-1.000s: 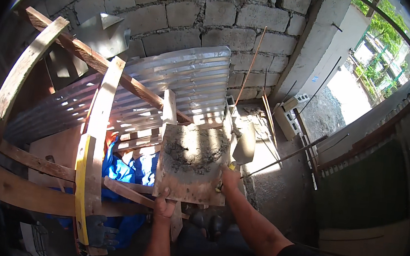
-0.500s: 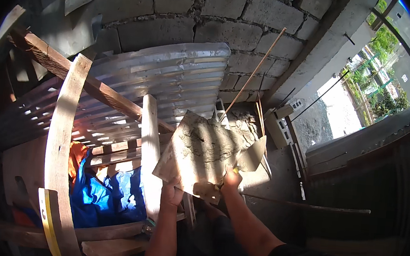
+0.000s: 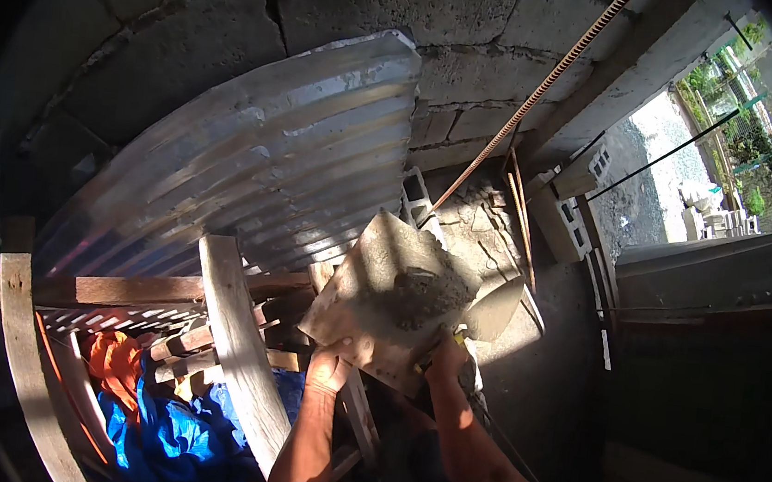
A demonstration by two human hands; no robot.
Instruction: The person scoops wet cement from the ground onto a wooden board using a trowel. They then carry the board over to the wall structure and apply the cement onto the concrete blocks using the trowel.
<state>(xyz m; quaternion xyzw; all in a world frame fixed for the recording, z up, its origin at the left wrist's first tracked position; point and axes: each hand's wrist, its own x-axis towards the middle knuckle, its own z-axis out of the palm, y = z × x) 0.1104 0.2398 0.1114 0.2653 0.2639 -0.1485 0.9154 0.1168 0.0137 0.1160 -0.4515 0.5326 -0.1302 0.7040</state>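
Note:
My left hand (image 3: 328, 368) is closed on the near left edge of a flat board (image 3: 351, 317), its thumb on top. Wet grey mortar (image 3: 413, 298) lies on the middle of the board, with a thinner smear around it. My right hand (image 3: 446, 362) is wrapped round the handle of a trowel, of which a bit of yellow shows. The trowel's broad grey blade (image 3: 496, 312) points away to the right, at the board's right edge. Its underside and most of the handle are hidden.
Ahead, a corrugated metal sheet (image 3: 264, 155) leans against the block wall (image 3: 390, 4). A ribbed steel bar (image 3: 535, 97) slants up past the board. Wooden posts (image 3: 242, 339) stand left, beside a blue tarp (image 3: 177, 435). Hollow blocks (image 3: 569, 226) stand near the opening at right.
The view has shifted closer to the wall and metal sheet. The mortar on the board now shows as a smaller patch. Both hands keep their grips on the board and the trowel.

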